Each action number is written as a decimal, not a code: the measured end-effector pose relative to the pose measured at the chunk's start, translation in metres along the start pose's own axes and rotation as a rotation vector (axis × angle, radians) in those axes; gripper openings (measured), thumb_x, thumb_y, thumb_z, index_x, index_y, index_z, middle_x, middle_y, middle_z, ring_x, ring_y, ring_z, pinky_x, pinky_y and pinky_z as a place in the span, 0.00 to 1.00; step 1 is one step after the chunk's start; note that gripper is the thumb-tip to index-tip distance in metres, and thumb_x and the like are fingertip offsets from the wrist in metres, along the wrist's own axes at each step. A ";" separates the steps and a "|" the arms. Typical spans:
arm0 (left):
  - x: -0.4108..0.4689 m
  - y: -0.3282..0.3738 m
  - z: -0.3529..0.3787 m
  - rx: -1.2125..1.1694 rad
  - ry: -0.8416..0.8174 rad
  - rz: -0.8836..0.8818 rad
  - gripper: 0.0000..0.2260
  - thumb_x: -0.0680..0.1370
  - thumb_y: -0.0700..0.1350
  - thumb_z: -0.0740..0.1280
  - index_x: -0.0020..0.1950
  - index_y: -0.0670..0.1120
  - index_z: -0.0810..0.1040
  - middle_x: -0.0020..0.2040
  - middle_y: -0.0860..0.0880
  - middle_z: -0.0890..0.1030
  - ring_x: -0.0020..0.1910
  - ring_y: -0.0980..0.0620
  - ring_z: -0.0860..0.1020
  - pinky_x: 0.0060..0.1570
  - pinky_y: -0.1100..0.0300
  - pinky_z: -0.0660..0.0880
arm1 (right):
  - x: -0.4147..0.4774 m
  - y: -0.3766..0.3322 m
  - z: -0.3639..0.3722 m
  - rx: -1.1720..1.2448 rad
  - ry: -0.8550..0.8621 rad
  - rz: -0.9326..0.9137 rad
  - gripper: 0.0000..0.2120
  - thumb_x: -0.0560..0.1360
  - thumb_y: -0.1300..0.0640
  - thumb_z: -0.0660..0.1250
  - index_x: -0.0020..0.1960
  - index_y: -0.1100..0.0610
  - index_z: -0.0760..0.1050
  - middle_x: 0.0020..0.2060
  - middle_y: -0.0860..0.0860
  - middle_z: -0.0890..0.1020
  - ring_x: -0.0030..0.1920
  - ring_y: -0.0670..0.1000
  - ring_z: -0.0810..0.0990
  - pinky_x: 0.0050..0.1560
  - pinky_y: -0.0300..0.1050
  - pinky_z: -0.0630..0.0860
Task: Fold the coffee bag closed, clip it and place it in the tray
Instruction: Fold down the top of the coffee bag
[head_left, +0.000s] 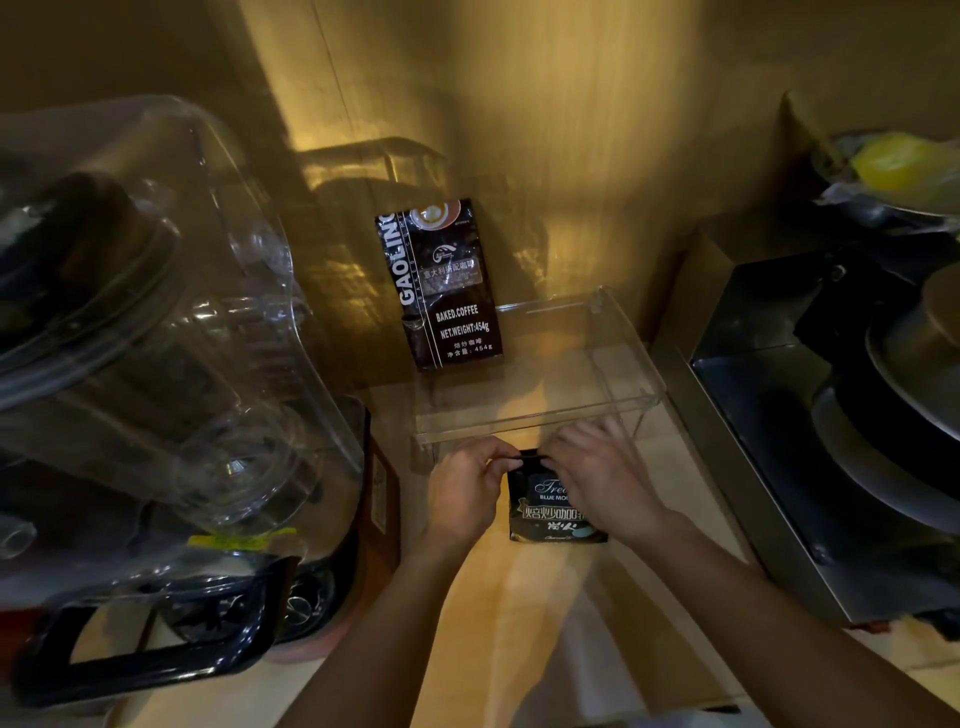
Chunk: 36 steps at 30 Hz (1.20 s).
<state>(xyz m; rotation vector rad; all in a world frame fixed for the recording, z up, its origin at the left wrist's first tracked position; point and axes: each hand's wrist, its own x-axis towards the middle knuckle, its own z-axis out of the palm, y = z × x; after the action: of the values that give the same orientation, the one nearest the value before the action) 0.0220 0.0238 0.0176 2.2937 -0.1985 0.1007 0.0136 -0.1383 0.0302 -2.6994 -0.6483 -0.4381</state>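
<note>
Warm yellow light falls on a wooden counter (524, 597) backed by a wood-grain wall. Near its middle stands a small dark coffee bag (556, 512), upright, just in front of a clear plastic tray (631, 358). The left hand (467, 493) and right hand (602, 478) are both closed in a pinch on the bag's top edge, one at each corner, which looks like the folding step; no clip can be seen.

The bag seems light and soft-sided, its foil likely slick and crinkly, so the top should crease easily but may spring back unless it is pinched firmly. Holding it at the two upper corners, as now, looks the sensible grip; the filled lower part should keep it standing.

On its front "BLUE MO…" can be read under a script word that is partly hidden, with large Chinese characters below. A taller bag (441, 286) leans against the wall behind the tray's left corner, marked "GAOLIN…", "BAKED.COFFEE" and "NET.WEIGHT:454g".
</note>
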 end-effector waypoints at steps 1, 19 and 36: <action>-0.001 0.000 -0.001 0.007 0.002 0.010 0.03 0.73 0.41 0.68 0.43 0.44 0.81 0.44 0.47 0.84 0.46 0.47 0.79 0.46 0.48 0.76 | 0.003 -0.003 0.003 0.003 -0.007 -0.012 0.08 0.63 0.65 0.74 0.41 0.58 0.79 0.34 0.52 0.82 0.36 0.54 0.79 0.41 0.44 0.61; -0.005 -0.013 -0.011 -0.040 0.011 -0.042 0.03 0.74 0.41 0.67 0.41 0.47 0.80 0.39 0.53 0.82 0.39 0.55 0.79 0.38 0.64 0.73 | 0.004 0.002 0.009 0.087 -0.052 -0.038 0.11 0.58 0.67 0.75 0.37 0.61 0.77 0.31 0.56 0.81 0.34 0.55 0.79 0.38 0.45 0.77; -0.001 -0.014 -0.010 -0.012 -0.009 -0.047 0.03 0.74 0.43 0.68 0.41 0.49 0.80 0.38 0.56 0.82 0.38 0.58 0.78 0.38 0.66 0.71 | -0.015 0.036 -0.001 0.184 0.055 0.190 0.06 0.70 0.65 0.69 0.37 0.65 0.74 0.33 0.60 0.79 0.37 0.60 0.77 0.36 0.54 0.76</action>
<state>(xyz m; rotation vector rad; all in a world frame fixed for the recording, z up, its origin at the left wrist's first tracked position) 0.0230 0.0410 0.0140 2.2862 -0.1497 0.0655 0.0182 -0.1749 0.0169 -2.5346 -0.3908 -0.3826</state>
